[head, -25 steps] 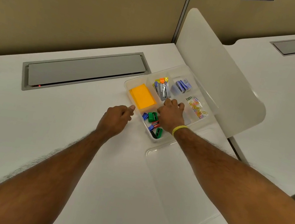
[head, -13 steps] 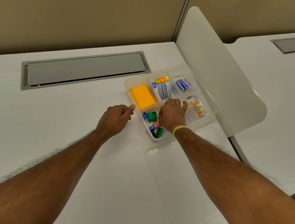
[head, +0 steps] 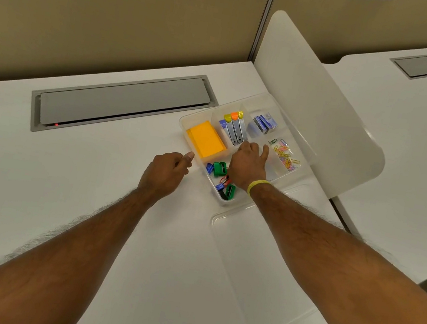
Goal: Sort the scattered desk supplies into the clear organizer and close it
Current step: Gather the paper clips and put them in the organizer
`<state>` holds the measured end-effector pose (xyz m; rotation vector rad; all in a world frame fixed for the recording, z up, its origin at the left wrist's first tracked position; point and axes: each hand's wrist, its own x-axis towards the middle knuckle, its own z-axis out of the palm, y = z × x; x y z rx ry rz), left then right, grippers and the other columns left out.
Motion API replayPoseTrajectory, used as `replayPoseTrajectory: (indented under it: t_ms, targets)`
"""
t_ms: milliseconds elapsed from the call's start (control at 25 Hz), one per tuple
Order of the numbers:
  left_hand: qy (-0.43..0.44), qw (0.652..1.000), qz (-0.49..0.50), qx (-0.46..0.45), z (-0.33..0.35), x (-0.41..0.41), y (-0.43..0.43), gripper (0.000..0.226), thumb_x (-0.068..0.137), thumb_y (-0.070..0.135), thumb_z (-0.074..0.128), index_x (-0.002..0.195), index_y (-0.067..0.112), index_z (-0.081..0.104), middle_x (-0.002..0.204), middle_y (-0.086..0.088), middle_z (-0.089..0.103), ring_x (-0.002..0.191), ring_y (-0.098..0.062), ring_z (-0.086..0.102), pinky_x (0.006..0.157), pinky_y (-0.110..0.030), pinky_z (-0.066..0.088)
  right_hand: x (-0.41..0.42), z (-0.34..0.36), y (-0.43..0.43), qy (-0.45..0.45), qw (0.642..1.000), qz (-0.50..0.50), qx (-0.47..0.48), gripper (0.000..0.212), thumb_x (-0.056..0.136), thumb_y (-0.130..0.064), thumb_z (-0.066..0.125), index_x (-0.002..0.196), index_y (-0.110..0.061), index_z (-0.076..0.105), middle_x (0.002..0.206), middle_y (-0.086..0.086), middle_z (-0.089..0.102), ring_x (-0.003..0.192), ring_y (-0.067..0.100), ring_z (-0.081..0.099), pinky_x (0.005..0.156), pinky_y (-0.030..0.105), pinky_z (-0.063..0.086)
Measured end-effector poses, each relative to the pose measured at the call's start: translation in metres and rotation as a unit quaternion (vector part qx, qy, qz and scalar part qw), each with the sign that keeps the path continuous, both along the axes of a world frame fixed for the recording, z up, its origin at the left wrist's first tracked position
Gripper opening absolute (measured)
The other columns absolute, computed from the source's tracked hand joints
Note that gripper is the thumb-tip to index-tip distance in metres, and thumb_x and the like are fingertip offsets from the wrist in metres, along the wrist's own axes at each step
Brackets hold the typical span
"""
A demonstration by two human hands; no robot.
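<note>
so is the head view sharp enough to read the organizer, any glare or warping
Head view: sharp at the organizer, paper clips show as separate colours; wide-angle bends the desk edges; soft even light, faint shadows, no strong glare; the clear lid barely stands out; lower corners smear.

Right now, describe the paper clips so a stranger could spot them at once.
On the white desk, find the clear organizer beside the curved panel. The paper clips lie in its right compartment, just past the right hand. Only they are a loose, many-coloured wire tangle.
</note>
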<state>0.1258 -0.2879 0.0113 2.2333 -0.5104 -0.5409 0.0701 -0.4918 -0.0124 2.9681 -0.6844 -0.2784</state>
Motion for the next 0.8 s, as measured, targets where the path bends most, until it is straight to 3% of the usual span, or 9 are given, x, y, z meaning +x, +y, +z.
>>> replayPoseTrajectory:
  t_ms: [280, 440, 560, 680, 800]
  targets:
    - [-0.008, 1.0, -0.004, 0.008, 0.001, 0.0, -0.005, 0.059, 0.098, 0.052, 0.033, 0.107, 0.005, 0.068, 0.104, -0.011, 0.07, 0.093, -0.025, 0.064, 0.091, -0.045, 0.052, 0.002, 0.004, 0.001, 0.019, 1.0, 0.012, 0.013, 0.036, 0.085, -0.031, 0.061, 0.114, -0.01, 0.062, 0.137, 0.014, 0.042, 0.131, 0.032, 0.035, 0.115, 0.061, 0.005]
    - [-0.042, 0.999, -0.006, 0.01, 0.001, 0.001, -0.006, 0.057, 0.099, 0.051, 0.034, 0.108, 0.005, 0.067, 0.104, -0.011, 0.07, 0.093, -0.024, 0.063, 0.086, -0.041, 0.051, -0.006, 0.009, 0.002, -0.056, 0.997, 0.008, 0.054, 0.03, 0.086, -0.032, 0.058, 0.108, -0.011, 0.063, 0.13, 0.009, 0.045, 0.124, 0.028, 0.041, 0.115, 0.057, 0.012]
    - [-0.067, 0.998, 0.005, 0.01, 0.001, -0.001, -0.012, 0.052, 0.099, 0.049, 0.036, 0.111, 0.008, 0.066, 0.108, -0.01, 0.069, 0.092, -0.017, 0.058, 0.08, -0.033, 0.045, -0.014, 0.02, -0.005, -0.144, 0.985, -0.003, 0.091, 0.023, 0.086, -0.03, 0.059, 0.099, -0.012, 0.065, 0.117, 0.006, 0.049, 0.112, 0.024, 0.046, 0.108, 0.048, 0.026]
    - [-0.084, 0.996, 0.011, 0.009, 0.003, -0.004, -0.019, 0.05, 0.098, 0.048, 0.038, 0.114, 0.008, 0.064, 0.112, -0.01, 0.067, 0.091, -0.013, 0.053, 0.079, -0.03, 0.042, -0.028, 0.04, -0.024, -0.242, 0.948, -0.061, 0.199, 0.011, 0.084, -0.025, 0.066, 0.08, -0.015, 0.064, 0.103, 0.006, 0.057, 0.099, 0.019, 0.053, 0.095, 0.04, 0.042]
    - [-0.095, 0.995, 0.008, 0.006, 0.005, -0.007, -0.026, 0.05, 0.098, 0.048, 0.039, 0.114, 0.008, 0.064, 0.112, -0.01, 0.066, 0.089, -0.013, 0.052, 0.077, -0.029, 0.041, -0.035, 0.063, -0.055, -0.292, 0.889, -0.149, 0.321, 0.013, 0.084, -0.016, 0.064, 0.072, -0.012, 0.062, 0.082, 0.009, 0.068, 0.08, 0.021, 0.066, 0.08, 0.041, 0.058]
